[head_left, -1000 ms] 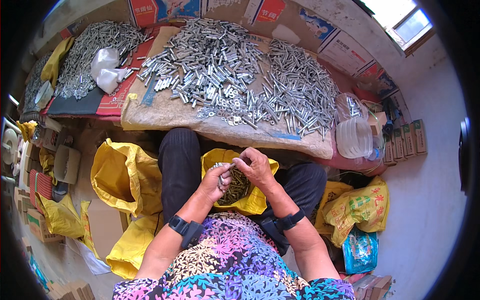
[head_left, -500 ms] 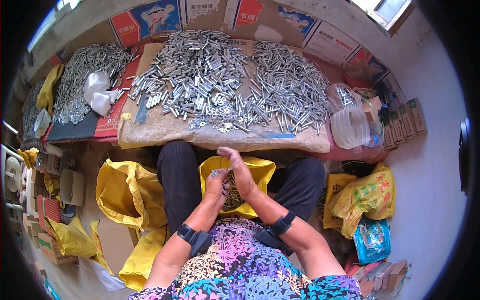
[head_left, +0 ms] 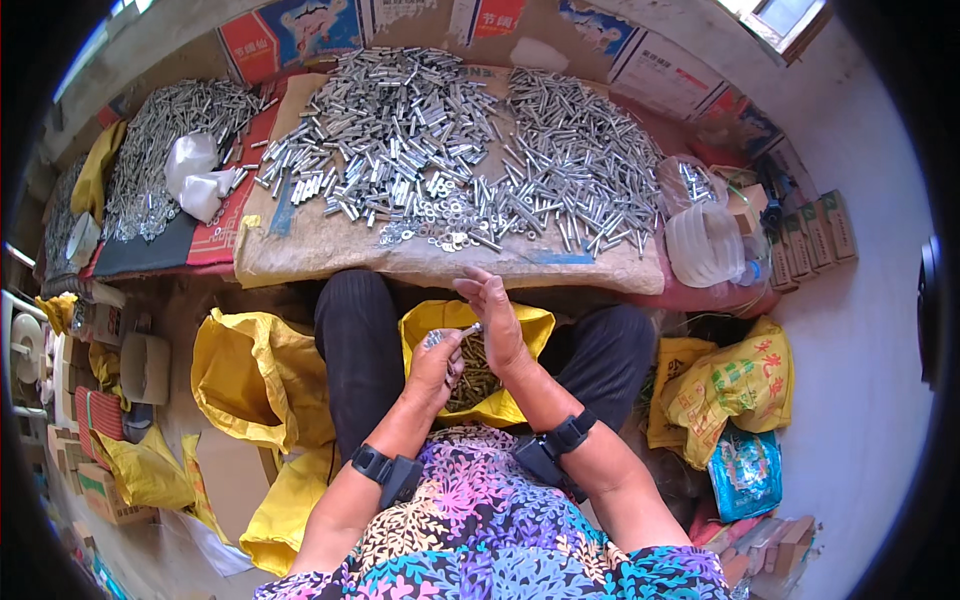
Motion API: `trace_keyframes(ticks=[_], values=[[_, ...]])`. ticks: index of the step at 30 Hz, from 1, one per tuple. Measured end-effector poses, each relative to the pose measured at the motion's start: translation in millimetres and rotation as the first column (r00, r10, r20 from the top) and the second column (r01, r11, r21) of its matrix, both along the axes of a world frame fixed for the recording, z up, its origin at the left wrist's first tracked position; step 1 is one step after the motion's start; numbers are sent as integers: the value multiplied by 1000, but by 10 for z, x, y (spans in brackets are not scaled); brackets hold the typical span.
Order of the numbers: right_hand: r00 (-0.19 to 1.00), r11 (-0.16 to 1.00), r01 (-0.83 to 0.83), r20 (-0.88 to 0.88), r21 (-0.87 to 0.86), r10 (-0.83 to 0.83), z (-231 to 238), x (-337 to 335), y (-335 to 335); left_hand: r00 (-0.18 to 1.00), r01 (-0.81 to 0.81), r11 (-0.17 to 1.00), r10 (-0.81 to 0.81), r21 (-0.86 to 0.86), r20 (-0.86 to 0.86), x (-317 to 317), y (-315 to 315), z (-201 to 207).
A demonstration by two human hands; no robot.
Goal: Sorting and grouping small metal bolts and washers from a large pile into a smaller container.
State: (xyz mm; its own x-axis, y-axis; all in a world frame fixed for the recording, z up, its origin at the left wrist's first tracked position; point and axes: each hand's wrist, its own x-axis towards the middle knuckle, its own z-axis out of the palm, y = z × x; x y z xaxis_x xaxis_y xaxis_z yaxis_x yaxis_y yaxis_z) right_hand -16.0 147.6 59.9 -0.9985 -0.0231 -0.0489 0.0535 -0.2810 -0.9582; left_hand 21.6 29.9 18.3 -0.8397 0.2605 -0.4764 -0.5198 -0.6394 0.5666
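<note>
left hand (head_left: 437,362) pinched a small metal bolt (head_left: 452,334) above the yellow bag (head_left: 520,325) on the lap. right hand (head_left: 493,320) was flat and loose, its palm touching the bolt's tip, below the table (head_left: 330,250).

LIGHT: bright daylight, src upper right – window (head_left: 785,18) blown out | GLARE: metal sleeves (head_left: 470,150) glint, white wall (head_left: 860,360) washed | SHADOW: soft, deep under table edge (head_left: 450,270), dim at left | FOCUS: ctr sharp, rim soft | DISTORT: strong fisheye – edges bend, black vignette at corners
</note>
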Motion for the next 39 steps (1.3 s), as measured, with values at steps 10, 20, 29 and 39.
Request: trace_keyframes(ticks=[10,20,29,39], values=[[988,944,-157,45,291,150,-293,-25,196,986,126,991,-121,-33,113,-45,-86,-51],[913,714,-291,-37,636,405,-262,-26,247,965,214,971,-227,105,134,-80,-152,-97],[955,858,-291,74,424,288,-232,-94,369,965,170,940,-220,295,143,-169,-189,-123],[947,760,-109,-166,641,276,61,-290,227,975,68,950,-128,305,180,-203,-207,-147]])
